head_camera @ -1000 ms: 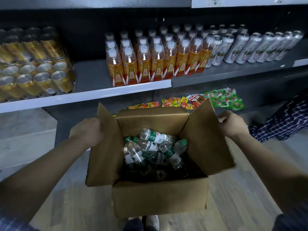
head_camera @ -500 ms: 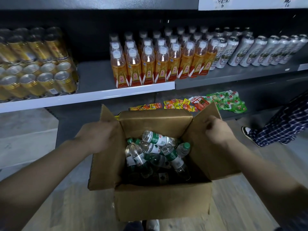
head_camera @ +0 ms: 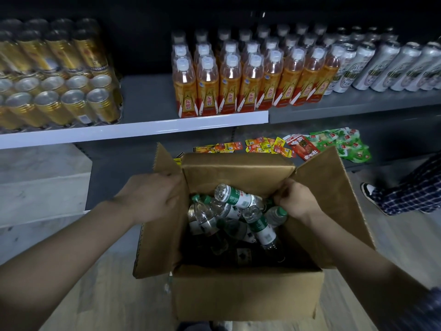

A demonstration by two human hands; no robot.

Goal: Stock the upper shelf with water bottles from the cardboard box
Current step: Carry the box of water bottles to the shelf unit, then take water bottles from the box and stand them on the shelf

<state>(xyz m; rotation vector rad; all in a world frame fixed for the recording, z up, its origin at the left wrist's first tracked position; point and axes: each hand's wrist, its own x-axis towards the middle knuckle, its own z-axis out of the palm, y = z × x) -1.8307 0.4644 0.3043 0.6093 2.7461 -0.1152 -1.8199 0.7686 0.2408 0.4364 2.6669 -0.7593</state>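
Brown corrugated cardboard box [head_camera: 245, 290] sits at lower centre, its flaps under my hands: left hand [head_camera: 152, 194] grips the left flap, right hand [head_camera: 294, 201] curls over the right edge. Clear green-labelled plastic water bottles [head_camera: 235, 199] lie jumbled inside.

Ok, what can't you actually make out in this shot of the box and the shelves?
All from the head view:
- How many water bottles are in the cardboard box: the lower ones sink into shadow.
- Left hand fingertips: curled over the box's left flap.
- Right hand fingertips: hidden behind its knuckles by the right flap.
- Gold cans: cut off by the left edge.
- Silver cans: labels blurred.
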